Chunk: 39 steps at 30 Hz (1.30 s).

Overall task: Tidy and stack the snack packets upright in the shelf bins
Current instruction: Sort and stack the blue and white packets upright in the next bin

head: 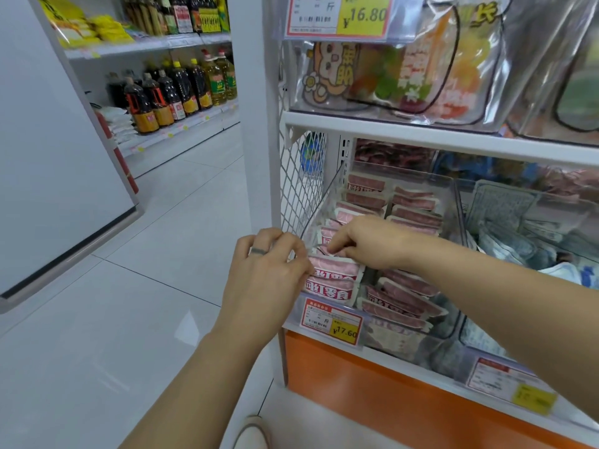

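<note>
Shop floor runs white beside a shelf unit. Nearest, the left hand curls round the front pink packets, likely bracing the row so it keeps upright. The right hand pinches one by its top edge just behind, seemingly to straighten it. Their clear bin holds two rows, the right one leaning. Further right, the next bin holds grey packs.

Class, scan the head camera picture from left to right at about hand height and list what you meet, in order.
White cabinet panel → left hand → right hand, pinching a pink packet → grey-blue packets.
</note>
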Each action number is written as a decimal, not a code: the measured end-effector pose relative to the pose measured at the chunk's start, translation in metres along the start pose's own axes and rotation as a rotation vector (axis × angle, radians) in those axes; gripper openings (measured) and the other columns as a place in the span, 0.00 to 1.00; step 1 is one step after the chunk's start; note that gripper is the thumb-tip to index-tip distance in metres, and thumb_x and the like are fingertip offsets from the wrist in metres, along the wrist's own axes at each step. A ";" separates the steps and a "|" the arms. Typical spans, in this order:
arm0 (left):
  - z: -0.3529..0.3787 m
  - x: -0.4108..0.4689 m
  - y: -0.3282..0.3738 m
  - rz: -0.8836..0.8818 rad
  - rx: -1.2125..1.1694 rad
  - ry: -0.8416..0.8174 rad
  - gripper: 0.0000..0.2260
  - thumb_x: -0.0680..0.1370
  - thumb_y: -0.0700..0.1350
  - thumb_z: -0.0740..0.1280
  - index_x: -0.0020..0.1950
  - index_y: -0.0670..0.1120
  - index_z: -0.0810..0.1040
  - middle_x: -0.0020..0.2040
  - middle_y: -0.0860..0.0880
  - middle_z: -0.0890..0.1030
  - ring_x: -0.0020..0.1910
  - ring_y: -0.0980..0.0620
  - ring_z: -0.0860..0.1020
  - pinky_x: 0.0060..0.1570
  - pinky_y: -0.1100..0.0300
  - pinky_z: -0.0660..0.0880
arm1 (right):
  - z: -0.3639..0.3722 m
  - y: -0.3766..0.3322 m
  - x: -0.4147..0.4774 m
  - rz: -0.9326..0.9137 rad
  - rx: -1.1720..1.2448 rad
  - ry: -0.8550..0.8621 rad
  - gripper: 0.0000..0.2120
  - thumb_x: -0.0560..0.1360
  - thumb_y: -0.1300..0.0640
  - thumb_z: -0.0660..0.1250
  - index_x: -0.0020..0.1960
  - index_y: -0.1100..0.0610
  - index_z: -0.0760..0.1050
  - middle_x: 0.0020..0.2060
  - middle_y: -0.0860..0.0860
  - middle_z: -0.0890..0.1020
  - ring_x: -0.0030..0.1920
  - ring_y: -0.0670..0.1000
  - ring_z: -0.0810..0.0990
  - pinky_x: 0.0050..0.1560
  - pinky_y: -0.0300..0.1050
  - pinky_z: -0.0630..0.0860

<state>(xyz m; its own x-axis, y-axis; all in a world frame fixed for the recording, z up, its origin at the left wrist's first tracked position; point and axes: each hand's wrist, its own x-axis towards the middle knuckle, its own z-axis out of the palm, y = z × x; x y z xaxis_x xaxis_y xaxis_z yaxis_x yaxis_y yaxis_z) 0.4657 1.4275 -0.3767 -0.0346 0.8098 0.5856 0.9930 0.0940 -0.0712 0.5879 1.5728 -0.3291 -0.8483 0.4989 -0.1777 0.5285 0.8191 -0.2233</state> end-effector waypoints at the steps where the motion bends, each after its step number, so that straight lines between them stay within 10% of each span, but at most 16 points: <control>1: -0.001 0.000 0.001 -0.009 0.002 -0.037 0.08 0.61 0.46 0.79 0.38 0.52 0.84 0.45 0.52 0.81 0.53 0.48 0.68 0.47 0.54 0.60 | -0.001 0.001 -0.003 -0.007 0.013 -0.011 0.14 0.78 0.59 0.63 0.63 0.54 0.76 0.61 0.48 0.79 0.61 0.48 0.76 0.62 0.40 0.70; 9: -0.033 -0.005 0.035 -0.163 0.007 -0.078 0.16 0.59 0.40 0.80 0.45 0.50 0.85 0.47 0.48 0.81 0.49 0.42 0.78 0.45 0.51 0.74 | -0.019 0.016 -0.119 0.032 0.263 0.209 0.14 0.77 0.53 0.63 0.62 0.48 0.76 0.63 0.43 0.75 0.63 0.42 0.72 0.63 0.36 0.67; 20: -0.056 0.040 0.202 0.058 -0.327 -0.230 0.12 0.79 0.47 0.60 0.61 0.56 0.77 0.58 0.54 0.76 0.58 0.50 0.74 0.59 0.55 0.62 | 0.005 0.083 -0.290 0.510 0.331 0.526 0.10 0.76 0.59 0.65 0.56 0.54 0.80 0.51 0.47 0.82 0.47 0.43 0.76 0.42 0.28 0.65; 30: -0.005 0.077 0.231 -0.049 -0.550 -0.505 0.20 0.78 0.44 0.64 0.70 0.52 0.69 0.64 0.48 0.75 0.58 0.48 0.76 0.56 0.55 0.73 | 0.037 0.113 -0.269 0.511 0.201 0.721 0.10 0.74 0.59 0.68 0.53 0.52 0.82 0.50 0.49 0.84 0.55 0.53 0.77 0.60 0.52 0.71; 34: 0.001 0.079 0.238 -0.061 -0.480 -0.572 0.18 0.77 0.45 0.66 0.65 0.54 0.67 0.54 0.50 0.80 0.52 0.49 0.77 0.51 0.54 0.74 | 0.032 0.120 -0.253 0.496 -0.089 0.437 0.20 0.77 0.52 0.63 0.67 0.40 0.68 0.71 0.44 0.66 0.70 0.50 0.64 0.72 0.57 0.44; 39: -0.004 0.076 0.237 -0.168 -0.579 -0.498 0.07 0.76 0.45 0.68 0.52 0.54 0.74 0.49 0.53 0.81 0.48 0.51 0.78 0.49 0.54 0.75 | 0.024 0.124 -0.247 0.509 -0.171 0.384 0.13 0.76 0.53 0.62 0.59 0.43 0.72 0.64 0.44 0.67 0.64 0.49 0.69 0.72 0.54 0.41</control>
<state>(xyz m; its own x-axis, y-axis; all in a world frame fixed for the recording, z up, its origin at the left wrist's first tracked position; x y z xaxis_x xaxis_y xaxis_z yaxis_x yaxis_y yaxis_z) 0.6992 1.5087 -0.3456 -0.0999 0.9888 0.1107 0.8662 0.0317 0.4987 0.8639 1.5437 -0.3360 -0.4626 0.8753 0.1407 0.8806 0.4720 -0.0411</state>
